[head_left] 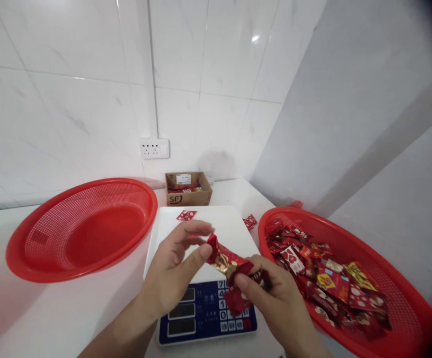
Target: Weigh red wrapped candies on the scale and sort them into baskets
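Note:
Over the white scale (234,223) my left hand (174,271) and my right hand (271,293) together hold a red-and-gold wrapped candy (226,260). The left thumb and fingers pinch its upper left end. The right fingers are closed on its lower right end and on more red wrappers (236,301) below it. The scale has a blue keypad panel (210,313) at its front. One small red packet (186,215) lies at the scale's far edge.
An empty red mesh basket (85,226) sits at the left. A red basket (405,298) holding several red candy packets stands at the right. A small cardboard box (188,189) is by the tiled wall, under a power socket (154,148). Another packet (250,222) lies on the table.

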`<action>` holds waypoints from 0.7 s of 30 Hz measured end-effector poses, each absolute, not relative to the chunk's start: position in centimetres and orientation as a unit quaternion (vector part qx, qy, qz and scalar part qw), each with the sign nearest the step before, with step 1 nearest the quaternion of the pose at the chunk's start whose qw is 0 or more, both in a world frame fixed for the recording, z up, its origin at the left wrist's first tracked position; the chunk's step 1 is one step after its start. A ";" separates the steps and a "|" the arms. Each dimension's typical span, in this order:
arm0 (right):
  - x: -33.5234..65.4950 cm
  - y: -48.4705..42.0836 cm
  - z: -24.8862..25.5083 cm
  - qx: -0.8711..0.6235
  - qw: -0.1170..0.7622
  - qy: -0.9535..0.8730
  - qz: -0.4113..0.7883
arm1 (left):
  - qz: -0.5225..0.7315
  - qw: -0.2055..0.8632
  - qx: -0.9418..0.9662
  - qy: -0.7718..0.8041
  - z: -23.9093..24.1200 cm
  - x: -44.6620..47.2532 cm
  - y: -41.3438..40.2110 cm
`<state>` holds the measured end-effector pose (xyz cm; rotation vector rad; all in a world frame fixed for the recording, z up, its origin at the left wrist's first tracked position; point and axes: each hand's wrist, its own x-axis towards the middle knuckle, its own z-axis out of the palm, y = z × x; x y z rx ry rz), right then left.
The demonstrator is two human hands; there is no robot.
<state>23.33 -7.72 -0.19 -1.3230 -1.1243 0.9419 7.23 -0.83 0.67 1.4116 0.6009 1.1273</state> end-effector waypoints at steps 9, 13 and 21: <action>26.0 -3.8 -4.5 -0.643 0.467 -0.515 0.322 | 0.537 0.432 0.627 0.364 1.0 6.7 0.1; 25.6 -4.5 -3.8 -0.574 0.528 -0.504 0.372 | 0.434 0.400 0.727 0.351 0.3 7.2 0.1; 24.2 -6.8 -1.2 -0.503 0.550 -0.516 0.421 | 0.326 0.386 0.806 0.309 0.2 8.4 -0.4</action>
